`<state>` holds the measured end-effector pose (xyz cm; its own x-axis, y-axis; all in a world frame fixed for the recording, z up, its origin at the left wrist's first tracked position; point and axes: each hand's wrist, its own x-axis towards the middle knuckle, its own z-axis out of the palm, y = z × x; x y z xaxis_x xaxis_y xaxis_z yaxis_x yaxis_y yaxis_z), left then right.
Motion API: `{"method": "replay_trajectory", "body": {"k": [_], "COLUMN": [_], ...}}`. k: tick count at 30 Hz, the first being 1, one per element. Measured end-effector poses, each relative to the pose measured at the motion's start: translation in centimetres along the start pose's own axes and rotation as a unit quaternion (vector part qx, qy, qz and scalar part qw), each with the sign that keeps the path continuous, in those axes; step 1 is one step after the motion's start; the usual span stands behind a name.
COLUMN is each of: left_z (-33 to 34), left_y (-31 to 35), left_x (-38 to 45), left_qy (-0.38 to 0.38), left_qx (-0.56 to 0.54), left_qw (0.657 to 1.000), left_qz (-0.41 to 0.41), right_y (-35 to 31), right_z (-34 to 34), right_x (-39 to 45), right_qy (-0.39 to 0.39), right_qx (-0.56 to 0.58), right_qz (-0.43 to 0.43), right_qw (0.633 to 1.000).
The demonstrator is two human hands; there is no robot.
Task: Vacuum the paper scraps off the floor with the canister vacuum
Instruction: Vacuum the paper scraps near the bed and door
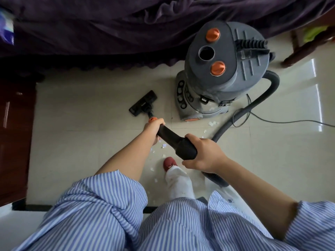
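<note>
Left hand: its grip is curled round the far part of the black wand, just below the orange collar.
Right hand: fingers and thumb wrapped round the thick near end of the wand, where the hose joins it.
Floor head: black, flat on the pale tiled floor, far of the left hand and left of the canister.
Canister vacuum: grey drum with two orange knobs, standing upright at the far right, close to the bed.
Hose: grey and ribbed, looping from the canister's right side down toward the right hand.
Paper scraps: small white bits on the floor under the wand, more by the red slipper and near the canister's base.
Bed cover: dark purple, across the far edge.
Power cord: thin, trailing right over the floor.
</note>
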<state>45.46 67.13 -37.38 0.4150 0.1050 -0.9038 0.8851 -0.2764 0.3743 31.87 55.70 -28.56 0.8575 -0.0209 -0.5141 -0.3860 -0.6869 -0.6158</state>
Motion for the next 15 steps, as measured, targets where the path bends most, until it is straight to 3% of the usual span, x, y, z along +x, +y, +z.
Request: {"method": "replay_trajectory", "body": {"k": [15], "left_z": [6.7], "left_y": [-8.1], "left_x": [-6.7], "left_qy": [0.071], "left_qx": [-0.135], "left_qw": [0.988], "left_qz": [0.006], "right_y": [7.7], "right_z": [-6.5], "right_x": [-7.4], "right_qy": [-0.096], "right_qx": [-0.067], "right_qz": [-0.132], "right_qw": [0.984]}}
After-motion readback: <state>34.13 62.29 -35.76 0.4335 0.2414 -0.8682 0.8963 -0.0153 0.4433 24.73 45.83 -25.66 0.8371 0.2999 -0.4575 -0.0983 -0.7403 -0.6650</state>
